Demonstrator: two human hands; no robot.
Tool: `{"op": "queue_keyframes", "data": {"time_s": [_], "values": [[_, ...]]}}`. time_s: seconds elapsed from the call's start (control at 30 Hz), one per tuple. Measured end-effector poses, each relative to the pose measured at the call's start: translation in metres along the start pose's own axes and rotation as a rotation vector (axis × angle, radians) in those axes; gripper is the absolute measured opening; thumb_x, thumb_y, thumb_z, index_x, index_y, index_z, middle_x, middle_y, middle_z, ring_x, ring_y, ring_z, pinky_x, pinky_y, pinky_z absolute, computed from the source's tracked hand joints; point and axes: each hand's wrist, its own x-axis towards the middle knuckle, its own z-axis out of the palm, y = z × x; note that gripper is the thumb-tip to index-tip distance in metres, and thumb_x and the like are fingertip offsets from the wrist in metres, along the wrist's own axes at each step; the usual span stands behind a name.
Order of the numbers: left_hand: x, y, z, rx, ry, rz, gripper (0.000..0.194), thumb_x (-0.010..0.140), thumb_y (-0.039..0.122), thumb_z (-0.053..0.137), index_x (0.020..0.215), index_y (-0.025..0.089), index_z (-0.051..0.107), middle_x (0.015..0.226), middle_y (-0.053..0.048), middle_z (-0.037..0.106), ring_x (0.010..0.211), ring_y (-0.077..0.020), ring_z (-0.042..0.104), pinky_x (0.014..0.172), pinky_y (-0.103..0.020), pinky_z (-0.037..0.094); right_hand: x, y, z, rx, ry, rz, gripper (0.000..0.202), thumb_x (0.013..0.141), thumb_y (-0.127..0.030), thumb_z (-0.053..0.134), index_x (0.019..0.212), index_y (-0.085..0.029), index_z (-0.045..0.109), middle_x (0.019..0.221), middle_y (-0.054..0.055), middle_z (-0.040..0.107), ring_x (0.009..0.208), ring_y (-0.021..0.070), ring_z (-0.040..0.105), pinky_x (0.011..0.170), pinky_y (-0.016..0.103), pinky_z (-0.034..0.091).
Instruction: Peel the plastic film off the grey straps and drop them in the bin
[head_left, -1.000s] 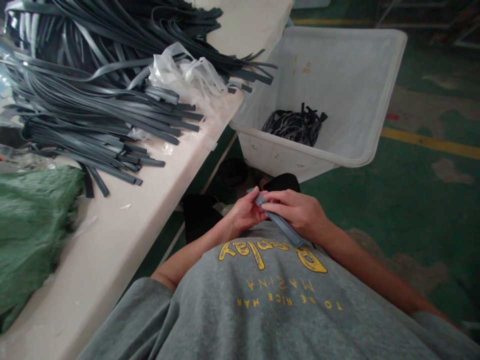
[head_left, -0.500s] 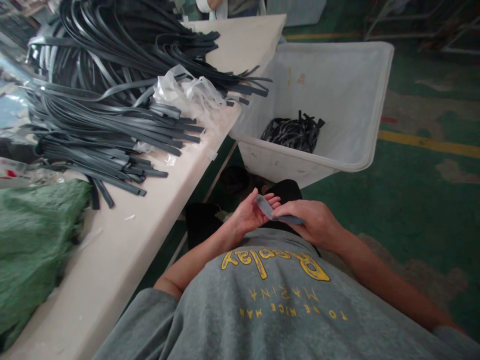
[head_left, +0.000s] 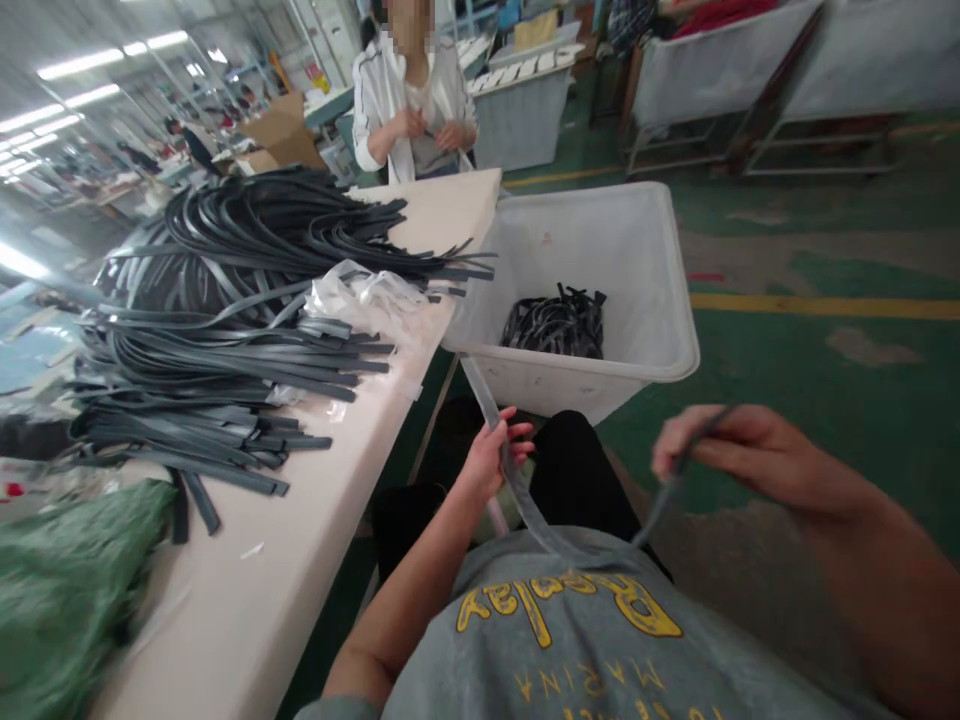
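Note:
A long, flat grey strap [head_left: 534,515] sags in a loop in front of my shirt. My left hand [head_left: 481,468] grips it between thumb and palm, its other fingers partly spread. From there one end of the strap sticks out past the thumb toward the plastic bin. Off to the right, my right hand [head_left: 757,455] is closed on the strap's other stretch and is somewhat blurred. Many similar dark grey straps [head_left: 240,350] lie in bundles on the table to my left.
The pale table [head_left: 330,510] runs along my left, bearing a crumpled clear plastic bag [head_left: 367,295] and a green sack [head_left: 75,590]. A white bin [head_left: 645,270] holding a dark strap heap [head_left: 559,322] stands ahead. A person [head_left: 412,110] stands beyond the table.
My hands have drawn apart, the right one moving far to the right with the strap. The strap now hangs extended between them. The view has tilted up, bringing the person into sight.

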Motion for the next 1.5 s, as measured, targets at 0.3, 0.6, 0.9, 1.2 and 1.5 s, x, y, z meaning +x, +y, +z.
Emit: {"op": "queue_keyframes", "data": {"time_s": [0.3,0.6,0.9,1.2,1.5], "values": [[-0.036,-0.003,0.007,0.481,-0.504,-0.025,0.041,0.088,0.046,0.061,0.117,0.017,0.061,0.1,-0.011,0.071,0.068,-0.0152,0.069,0.058,-0.022,0.046,0.094,0.05,0.027,0.714,-0.01,0.226,0.03,0.073,-0.048,0.081,0.087,-0.022,0.075,0.138,0.008,0.058,0.13,0.026,0.051,0.108,0.044,0.041],[-0.053,0.023,0.024,0.601,-0.502,0.206,0.056,0.084,0.054,0.063,0.128,0.019,0.06,0.124,-0.013,0.065,0.108,-0.0267,0.063,0.092,-0.035,0.048,0.103,0.013,0.036,0.499,0.126,0.03,0.029,0.082,-0.046,0.072,0.092,-0.019,0.076,0.111,0.008,0.072,0.113,0.0243,0.062,0.107,0.044,0.041],[-0.067,0.01,0.024,0.835,-0.244,0.417,0.029,0.088,0.044,0.058,0.086,0.02,0.073,0.088,-0.006,0.071,0.084,-0.0226,0.061,0.082,-0.034,0.047,0.063,-0.01,0.09,0.476,0.089,0.016,0.028,0.09,-0.045,0.063,0.097,-0.022,0.076,0.106,0.007,0.074,0.112,0.0244,0.064,0.1,0.042,0.049],[-0.059,-0.023,-0.023,0.712,-0.086,0.379,0.043,0.091,0.049,0.052,0.12,0.021,0.065,0.119,-0.01,0.067,0.11,-0.0265,0.06,0.098,-0.038,0.044,0.1,0.018,0.071,0.179,0.152,-0.051,0.023,0.094,-0.04,0.058,0.096,-0.024,0.074,0.109,0.005,0.073,0.107,0.0236,0.066,0.1,0.043,0.05],[-0.037,-0.04,-0.088,0.473,0.228,0.312,0.055,0.08,0.058,0.065,0.12,0.02,0.062,0.122,-0.015,0.065,0.113,-0.0291,0.061,0.1,-0.042,0.044,0.236,0.017,-0.025,-0.605,0.461,-0.227,0.031,0.089,-0.021,0.064,0.116,-0.007,0.068,0.138,0.021,0.054,0.132,0.0274,0.048,0.112,0.041,0.032]]}}
